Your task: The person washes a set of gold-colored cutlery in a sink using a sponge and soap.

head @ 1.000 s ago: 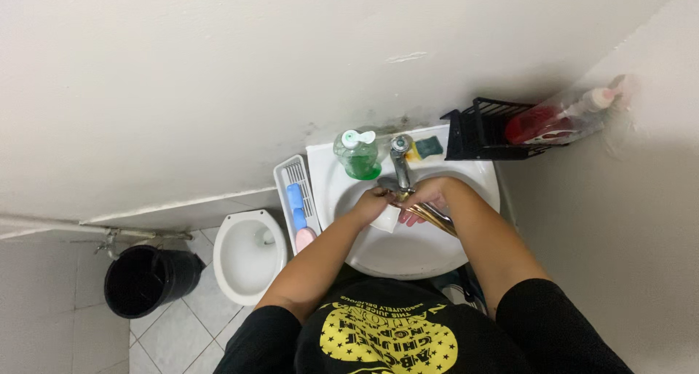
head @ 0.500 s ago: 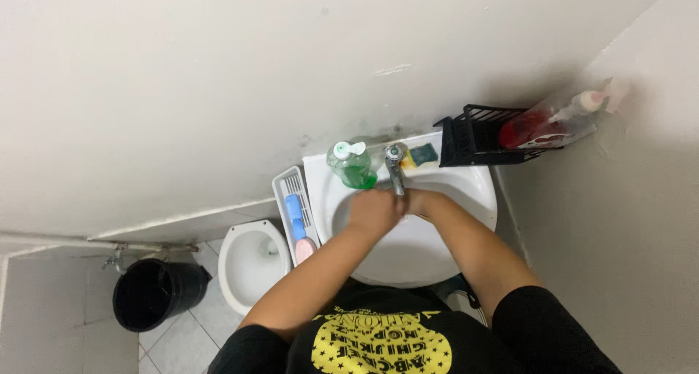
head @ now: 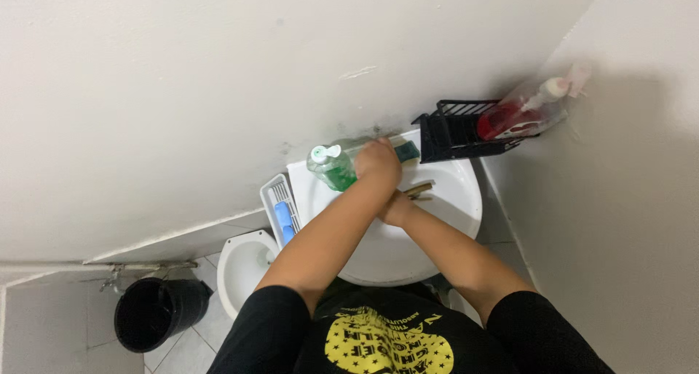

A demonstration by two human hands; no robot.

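My left hand [head: 378, 163] reaches to the back of the white sink [head: 455, 203] and rests curled over the tap, which it hides. My right hand [head: 397, 208] lies lower in the basin, partly under my left forearm. It grips thin gold-coloured utensils [head: 419, 191] whose ends stick out to the right over the basin. A green soap pump bottle [head: 331, 167] stands just left of my left hand. A dark green sponge [head: 408, 151] lies on the rim just right of it.
A black wire rack [head: 451, 135] in the corner holds a red pump bottle [head: 518, 112]. A white tray [head: 271, 199] with a blue object hangs on the sink's left side. Below left are a white toilet bowl [head: 240, 266] and a black bucket [head: 156, 312] on tiles.
My left hand has left the utensils under the spout and gone up onto the tap. My right hand still has the utensils. The view has shifted right and up.
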